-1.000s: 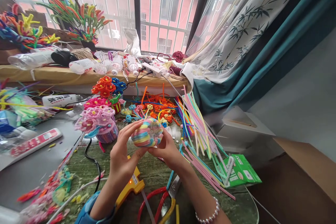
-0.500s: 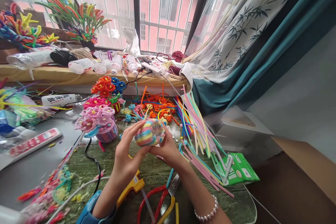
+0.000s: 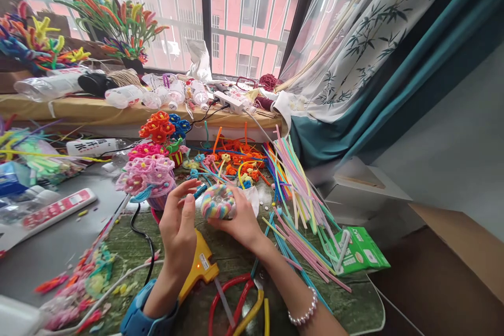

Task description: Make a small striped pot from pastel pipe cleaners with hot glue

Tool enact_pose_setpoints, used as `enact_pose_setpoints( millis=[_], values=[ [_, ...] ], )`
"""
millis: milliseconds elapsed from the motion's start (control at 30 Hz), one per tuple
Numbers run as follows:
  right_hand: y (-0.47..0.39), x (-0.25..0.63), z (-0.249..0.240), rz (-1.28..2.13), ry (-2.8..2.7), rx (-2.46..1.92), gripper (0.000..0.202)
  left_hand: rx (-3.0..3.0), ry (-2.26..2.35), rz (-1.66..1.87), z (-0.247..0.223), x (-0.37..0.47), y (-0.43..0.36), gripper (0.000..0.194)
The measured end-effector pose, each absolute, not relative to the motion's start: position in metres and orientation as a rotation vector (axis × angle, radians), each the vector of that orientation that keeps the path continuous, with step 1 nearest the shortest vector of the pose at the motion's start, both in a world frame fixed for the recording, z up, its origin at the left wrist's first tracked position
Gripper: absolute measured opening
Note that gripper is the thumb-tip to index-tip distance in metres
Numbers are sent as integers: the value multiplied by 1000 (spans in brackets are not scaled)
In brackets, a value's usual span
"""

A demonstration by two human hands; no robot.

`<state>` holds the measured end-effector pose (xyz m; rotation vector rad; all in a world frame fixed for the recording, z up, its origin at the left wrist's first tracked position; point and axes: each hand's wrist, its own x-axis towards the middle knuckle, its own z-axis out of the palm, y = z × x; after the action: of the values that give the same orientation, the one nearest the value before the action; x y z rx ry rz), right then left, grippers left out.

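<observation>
My right hand (image 3: 241, 223) is closed around a small round pot (image 3: 216, 205) wrapped in pastel pipe cleaners, its clear hollow end turned up toward me. Just left of it, my left hand (image 3: 179, 220) is raised with fingers apart, holding nothing. Beneath that hand lies a yellow hot glue gun (image 3: 200, 262) with its small light on and a glue stick out of its back. Scissors (image 3: 252, 294) with red and yellow handles rest on the table nearer me. A pot of pink pipe-cleaner flowers (image 3: 147, 176) stands behind my left hand.
Bundled pipe cleaners (image 3: 301, 184) lie at right beside a green box (image 3: 364, 252). Orange pipe-cleaner flowers (image 3: 236, 155) are heaped at the back. A black cable (image 3: 147, 241) and colourful scraps (image 3: 84, 283) cover the left. Plastic bottles (image 3: 124, 95) line the windowsill.
My left hand has let go of the pastel pot and drawn away to the left. My right hand alone holds the pot, moved slightly left and turned so its hollow end faces me more.
</observation>
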<state>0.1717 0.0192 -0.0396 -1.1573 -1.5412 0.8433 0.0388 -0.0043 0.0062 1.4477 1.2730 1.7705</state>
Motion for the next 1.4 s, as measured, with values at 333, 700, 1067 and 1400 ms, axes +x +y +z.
enact_pose_setpoints(
  millis=[333, 700, 1067, 1400],
  values=[
    [26, 169, -64, 817, -1732, -1228, 55, 1483, 1301, 1657, 3, 38, -5, 26],
    [25, 167, -67, 819, -1718, -1250, 62, 1441, 1254, 1596, 2, 40, -3, 26],
    [24, 167, -56, 765, -1708, -1170, 86, 1420, 1287, 1711, -1, 34, -2, 20],
    [22, 162, -53, 792, -1687, -1088, 54, 1691, 1560, 1521, -12, 26, 8, 26]
  ],
)
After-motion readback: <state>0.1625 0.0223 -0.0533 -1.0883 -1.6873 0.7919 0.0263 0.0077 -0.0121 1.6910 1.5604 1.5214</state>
